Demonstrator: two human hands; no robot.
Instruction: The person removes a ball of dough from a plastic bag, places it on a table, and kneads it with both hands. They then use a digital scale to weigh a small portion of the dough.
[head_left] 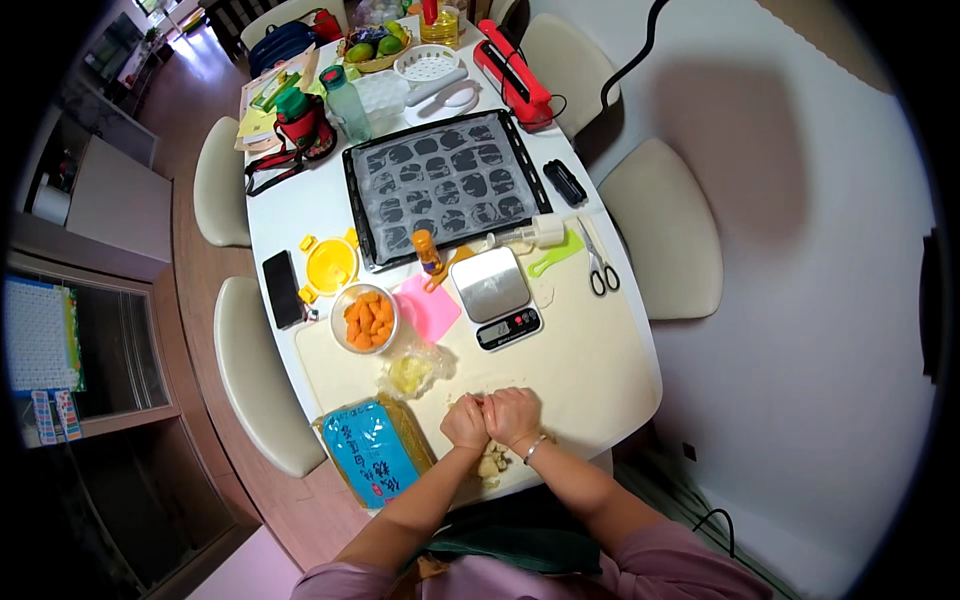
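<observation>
1. The left hand [465,422] and right hand [512,416] are curled and pressed together; whether anything is held inside cannot be seen.
2. Pale lumps [490,465], maybe dough, are spread between the wrists, near the close edge of the cream mat [590,375].
3. Squeezing seems to be being done; loose bits should be gathered in, so none are lost.
4. The blue bag [370,445] beside the left forearm [425,505] should not be bumped.

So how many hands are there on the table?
2. The left hand and the right hand are together, touching, near the table's front edge. Crumbly dough shows between the wrists. I can't see any other hands.
</observation>
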